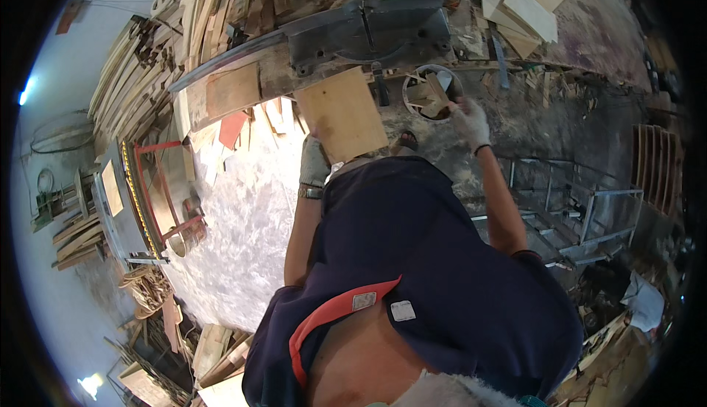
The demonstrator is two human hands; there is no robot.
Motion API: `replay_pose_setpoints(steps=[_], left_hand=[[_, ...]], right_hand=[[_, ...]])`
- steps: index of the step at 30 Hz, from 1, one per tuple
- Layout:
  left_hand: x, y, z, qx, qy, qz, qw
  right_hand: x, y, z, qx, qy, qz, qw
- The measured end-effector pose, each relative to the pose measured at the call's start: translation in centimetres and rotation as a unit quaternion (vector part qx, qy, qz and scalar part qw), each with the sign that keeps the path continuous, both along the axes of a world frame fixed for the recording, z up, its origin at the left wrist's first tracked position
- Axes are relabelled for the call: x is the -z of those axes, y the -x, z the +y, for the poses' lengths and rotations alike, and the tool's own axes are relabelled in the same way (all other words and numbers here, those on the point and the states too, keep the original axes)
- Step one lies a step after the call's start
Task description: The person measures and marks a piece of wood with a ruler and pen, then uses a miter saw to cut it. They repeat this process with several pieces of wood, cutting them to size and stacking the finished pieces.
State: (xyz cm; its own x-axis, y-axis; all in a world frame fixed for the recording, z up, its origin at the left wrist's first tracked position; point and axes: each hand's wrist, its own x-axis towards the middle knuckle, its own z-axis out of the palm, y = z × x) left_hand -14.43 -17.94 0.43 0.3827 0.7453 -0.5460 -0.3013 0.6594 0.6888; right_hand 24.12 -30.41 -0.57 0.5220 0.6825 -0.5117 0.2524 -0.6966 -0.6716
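Observation:
A square, flat wooden board (pixel 342 112) is gripped along its left edge by my left hand (pixel 314 162), which wears a pale glove. The board lies tilted in front of my body, near the front of the machine table. My right hand (pixel 471 123), also gloved, reaches to the rim of a round bucket (pixel 458 79) holding several scraps. Its fingers close on the end of a small wooden offcut (pixel 437 96) over the bucket. The fingertips are small and partly hidden there.
A grey metal saw fence and base (pixel 368 31) stands ahead, with stacked wooden strips (pixel 213 9) to its left. Thin board pieces (pixel 526 13) lie far right. A metal tube frame (pixel 582 208) stands at my right, and a red frame (pixel 166 186) at my left.

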Motion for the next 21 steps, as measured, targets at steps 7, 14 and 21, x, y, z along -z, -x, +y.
replay_pose_setpoints(steps=[7,14,21], left_hand=[[-3.0,-7.0,0.6,0.129,-0.041,0.117,0.984],[-0.7,-3.9,1.8,-0.030,-0.066,0.150,0.986],[0.6,5.5,1.0,-0.115,-0.022,0.231,0.966]], right_hand=[[-2.3,9.8,1.8,0.102,-0.199,0.319,0.921],[0.6,1.9,1.0,0.276,-0.165,0.239,0.916],[-4.1,-13.4,4.3,0.449,-0.361,0.355,0.736]])
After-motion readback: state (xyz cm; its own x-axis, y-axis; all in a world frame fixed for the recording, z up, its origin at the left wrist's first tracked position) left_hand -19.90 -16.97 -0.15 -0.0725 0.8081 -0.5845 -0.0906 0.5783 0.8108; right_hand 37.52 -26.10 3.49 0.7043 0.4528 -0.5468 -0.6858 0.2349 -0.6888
